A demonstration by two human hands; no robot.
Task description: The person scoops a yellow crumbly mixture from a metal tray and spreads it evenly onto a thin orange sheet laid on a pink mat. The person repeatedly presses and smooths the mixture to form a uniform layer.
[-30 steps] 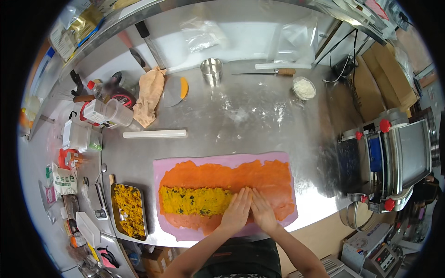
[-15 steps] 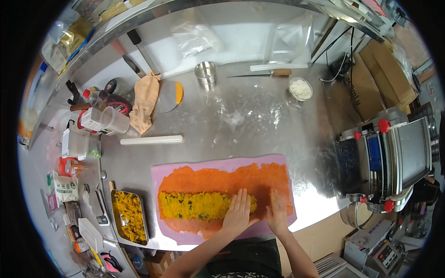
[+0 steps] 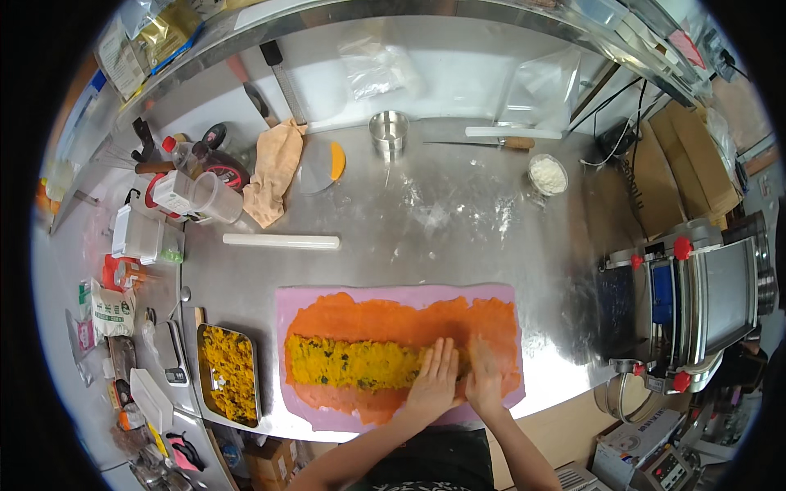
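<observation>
A pink mat (image 3: 304, 301) lies on the steel counter with a wide sheet of orange dough (image 3: 385, 319) spread over it. A band of yellow filling with dark flecks (image 3: 348, 364) runs along the dough's middle. My left hand (image 3: 435, 379) lies flat, fingers apart, on the right end of the filling. My right hand (image 3: 485, 378) presses flat on the dough just beside it, the two hands nearly touching. Neither hand holds anything.
A metal tray of yellow filling (image 3: 229, 373) sits left of the mat. A white rolling pin (image 3: 281, 241) lies behind it. Farther back are a steel ring (image 3: 388, 131), a knife (image 3: 483, 144), a flour tub (image 3: 548, 174) and a cloth (image 3: 270, 170). A dough machine (image 3: 696, 303) stands at the right.
My right hand, which had moved out to the right over the dough, has come back close beside my left hand. My left hand has stayed on the filling's right end.
</observation>
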